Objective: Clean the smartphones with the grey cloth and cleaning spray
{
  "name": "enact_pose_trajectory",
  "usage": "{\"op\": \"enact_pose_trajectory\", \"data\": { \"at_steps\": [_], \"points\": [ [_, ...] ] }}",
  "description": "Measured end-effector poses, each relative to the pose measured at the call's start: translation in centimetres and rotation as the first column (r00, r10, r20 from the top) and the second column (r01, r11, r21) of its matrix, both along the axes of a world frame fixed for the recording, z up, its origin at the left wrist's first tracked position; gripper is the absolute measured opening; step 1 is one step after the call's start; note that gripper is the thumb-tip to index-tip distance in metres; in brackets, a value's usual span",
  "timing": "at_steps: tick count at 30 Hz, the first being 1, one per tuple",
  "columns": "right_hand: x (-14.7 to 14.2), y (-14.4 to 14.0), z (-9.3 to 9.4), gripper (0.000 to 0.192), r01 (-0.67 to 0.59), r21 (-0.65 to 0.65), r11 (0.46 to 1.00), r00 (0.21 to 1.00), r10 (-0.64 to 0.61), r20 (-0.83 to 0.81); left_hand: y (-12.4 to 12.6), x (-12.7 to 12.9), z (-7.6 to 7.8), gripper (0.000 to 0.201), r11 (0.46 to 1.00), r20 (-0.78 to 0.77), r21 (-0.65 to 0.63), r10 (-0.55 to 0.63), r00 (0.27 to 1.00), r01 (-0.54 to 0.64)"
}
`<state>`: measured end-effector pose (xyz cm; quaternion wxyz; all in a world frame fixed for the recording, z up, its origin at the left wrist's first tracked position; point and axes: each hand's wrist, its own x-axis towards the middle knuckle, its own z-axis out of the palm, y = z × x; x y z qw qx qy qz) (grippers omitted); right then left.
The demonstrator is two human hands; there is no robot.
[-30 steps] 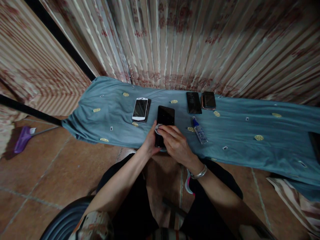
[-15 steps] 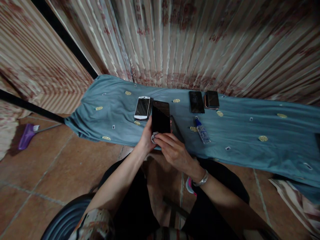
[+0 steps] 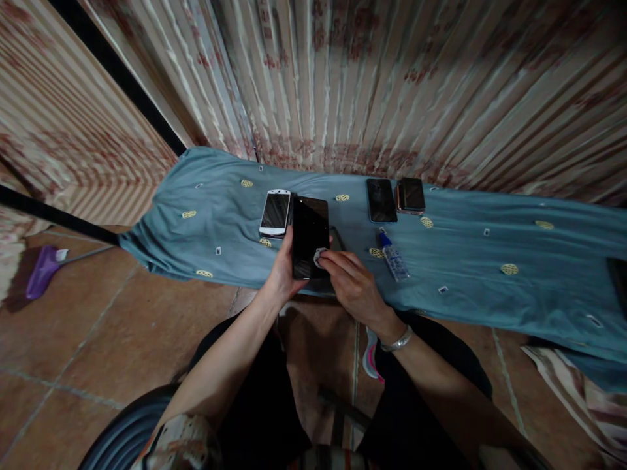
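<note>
Our left fingers [image 3: 285, 251] are wrapped around the left edge of a black phone [image 3: 309, 236], gripping it just above the near edge of the bench [image 3: 490, 294]. Our right fingers [image 3: 333, 258] are pinched shut on a small pale pad [image 3: 319, 256] and press it onto the lower right part of the dark screen.

The phone's long axis runs away from us, its top end tilted toward the far curtain [image 3: 392, 85]. The pad sits at the near end of the glass, so nearly all the screen lies ahead of the right fingers and slightly to their left. The left hand [image 3: 281, 271] cradles the phone from below and beside; the right hand [image 3: 355, 287] comes in from the right.

A blue-green cloth [image 3: 220, 222] covers the bench. On it, a white phone [image 3: 275, 213] lies just left of the held one. Two more dark phones [image 3: 381, 200] lie side by side farther right, and a small clear bottle [image 3: 392, 256] with a blue cap lies on its side nearer us.
</note>
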<state>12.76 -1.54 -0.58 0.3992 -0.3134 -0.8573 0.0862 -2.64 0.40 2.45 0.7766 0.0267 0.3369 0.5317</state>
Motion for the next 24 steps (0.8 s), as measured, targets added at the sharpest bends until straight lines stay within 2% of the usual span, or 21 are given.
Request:
{"op": "enact_pose_trajectory", "data": {
  "at_steps": [5, 8, 24],
  "points": [
    [0.5, 0.9, -0.1, 0.036, 0.064, 0.046, 0.997, 0.998, -0.065, 0.026, -0.3, 0.6, 0.1, 0.054, 0.998, -0.006, -0.064, 0.016, 1.000, -0.016],
    [0.9, 1.5, -0.1, 0.035, 0.094, 0.069, 0.993, 0.995, -0.096, 0.025, -0.6, 1.0, 0.3, 0.055, 0.996, -0.007, -0.088, -0.024, 1.000, 0.023],
    [3.4, 5.1, -1.0, 0.039, 0.289, 0.002, 0.957, 0.956, -0.289, -0.043, -1.9, 2.4, -0.9, 0.050, 0.979, 0.006, -0.061, -0.196, 0.981, 0.196]
  ]
}}
